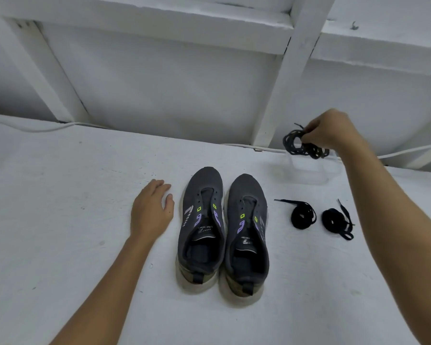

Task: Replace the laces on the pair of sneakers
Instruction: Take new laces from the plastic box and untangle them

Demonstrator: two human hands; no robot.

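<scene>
White table (60,220), sneakers (223,232) unlaced at centre. Your right hand (330,130) pinches a lace bundle (301,144) beyond-right of them; coiled laces (304,215) lie right, nearer it. Left hand (151,210) rests flat, left.

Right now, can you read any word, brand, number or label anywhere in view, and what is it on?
Nothing can be read.
Left sneaker: white print on the insole, too small and blurred to read.
Right sneaker: white print on the insole, likewise blurred.
White and purple marks on the sneakers' sides are shapes, not readable letters.
</scene>
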